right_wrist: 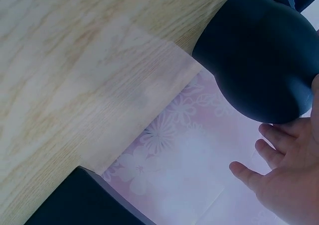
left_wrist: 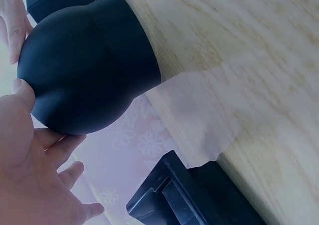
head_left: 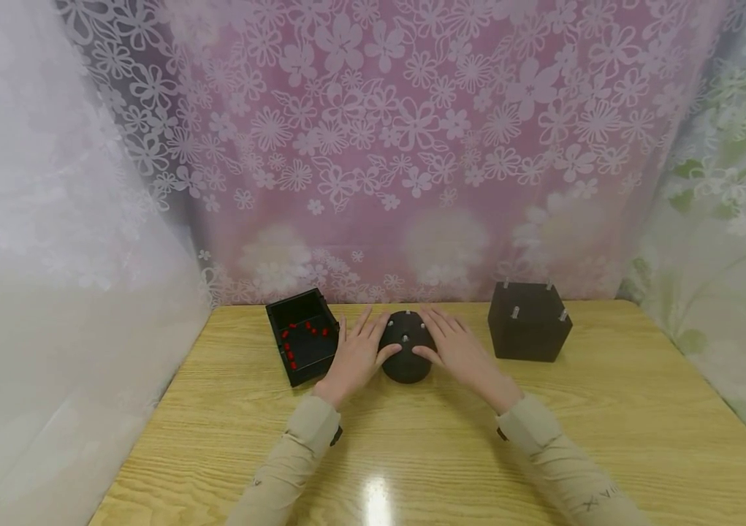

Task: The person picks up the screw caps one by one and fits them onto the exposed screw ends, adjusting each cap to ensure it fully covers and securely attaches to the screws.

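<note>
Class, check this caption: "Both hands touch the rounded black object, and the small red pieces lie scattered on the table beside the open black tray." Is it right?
Not quite: the small red pieces lie inside the open black tray, not beside it, as the head view shows. The left hand and right hand do touch the rounded black object.

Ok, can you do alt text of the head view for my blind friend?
A person's left-hand grip and right-hand grip touch opposite sides of a rounded black object at a yellowish wood-grained table. To its left is an open black box with small red pieces inside; to its right, a black angular block. Pink flowery cloth hangs behind.
</note>
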A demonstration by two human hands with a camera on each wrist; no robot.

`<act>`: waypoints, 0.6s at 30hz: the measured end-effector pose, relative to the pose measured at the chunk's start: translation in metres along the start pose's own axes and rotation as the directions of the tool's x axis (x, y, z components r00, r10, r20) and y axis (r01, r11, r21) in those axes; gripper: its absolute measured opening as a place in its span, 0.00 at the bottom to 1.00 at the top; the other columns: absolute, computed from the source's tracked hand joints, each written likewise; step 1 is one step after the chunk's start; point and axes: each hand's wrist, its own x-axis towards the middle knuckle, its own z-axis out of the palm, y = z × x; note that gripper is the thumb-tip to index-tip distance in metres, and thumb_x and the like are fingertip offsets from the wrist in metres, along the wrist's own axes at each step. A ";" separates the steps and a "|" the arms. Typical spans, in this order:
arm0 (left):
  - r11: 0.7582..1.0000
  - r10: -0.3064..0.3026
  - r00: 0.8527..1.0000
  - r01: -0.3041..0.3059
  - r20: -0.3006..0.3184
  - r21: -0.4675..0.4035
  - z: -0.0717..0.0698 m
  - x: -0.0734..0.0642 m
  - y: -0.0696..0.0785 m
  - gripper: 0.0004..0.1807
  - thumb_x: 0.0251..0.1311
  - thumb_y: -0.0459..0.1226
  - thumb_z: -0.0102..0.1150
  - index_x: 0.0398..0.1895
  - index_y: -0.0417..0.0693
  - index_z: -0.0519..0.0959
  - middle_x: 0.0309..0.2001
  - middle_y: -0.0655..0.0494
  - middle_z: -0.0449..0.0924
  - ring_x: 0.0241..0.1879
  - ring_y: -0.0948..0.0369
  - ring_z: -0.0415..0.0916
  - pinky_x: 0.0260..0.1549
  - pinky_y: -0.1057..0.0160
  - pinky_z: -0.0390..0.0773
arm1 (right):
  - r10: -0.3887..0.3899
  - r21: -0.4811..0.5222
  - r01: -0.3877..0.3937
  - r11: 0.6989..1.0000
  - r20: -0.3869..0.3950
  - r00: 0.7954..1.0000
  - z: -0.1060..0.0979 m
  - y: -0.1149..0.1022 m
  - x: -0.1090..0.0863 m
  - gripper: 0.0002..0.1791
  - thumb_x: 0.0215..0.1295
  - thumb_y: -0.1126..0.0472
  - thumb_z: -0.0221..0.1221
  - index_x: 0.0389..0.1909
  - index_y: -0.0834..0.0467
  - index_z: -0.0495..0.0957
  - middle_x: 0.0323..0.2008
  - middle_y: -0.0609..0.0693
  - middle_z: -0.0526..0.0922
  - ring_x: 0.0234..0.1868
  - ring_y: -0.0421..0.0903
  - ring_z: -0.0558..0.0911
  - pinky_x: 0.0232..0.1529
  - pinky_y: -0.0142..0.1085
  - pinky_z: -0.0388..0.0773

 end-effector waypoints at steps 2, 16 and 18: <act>1.000 -0.006 1.000 0.007 0.005 -0.003 0.000 -0.001 0.001 0.39 0.73 0.59 0.44 0.80 0.50 0.57 0.75 0.50 0.63 0.80 0.51 0.45 0.73 0.32 0.41 | 0.002 -0.001 -0.002 1.000 0.001 1.000 0.000 -0.001 -0.001 0.44 0.73 0.39 0.55 0.78 0.63 0.56 0.75 0.62 0.63 0.75 0.59 0.63 0.72 0.59 0.62; 1.000 0.008 1.000 -0.008 -0.008 0.013 0.002 -0.004 0.001 0.39 0.73 0.60 0.44 0.81 0.53 0.56 0.75 0.51 0.65 0.80 0.51 0.45 0.73 0.31 0.42 | 0.002 0.018 -0.002 1.000 -0.015 1.000 -0.003 -0.005 -0.005 0.44 0.73 0.40 0.55 0.78 0.64 0.56 0.74 0.63 0.64 0.75 0.60 0.63 0.71 0.60 0.62; 1.000 0.004 1.000 -0.004 -0.005 0.015 0.002 -0.004 0.001 0.39 0.73 0.60 0.43 0.81 0.53 0.56 0.75 0.51 0.65 0.80 0.52 0.45 0.73 0.31 0.43 | -0.001 0.018 0.001 1.000 -0.017 1.000 -0.002 -0.005 -0.005 0.44 0.73 0.40 0.55 0.78 0.64 0.57 0.74 0.63 0.64 0.75 0.60 0.63 0.71 0.59 0.62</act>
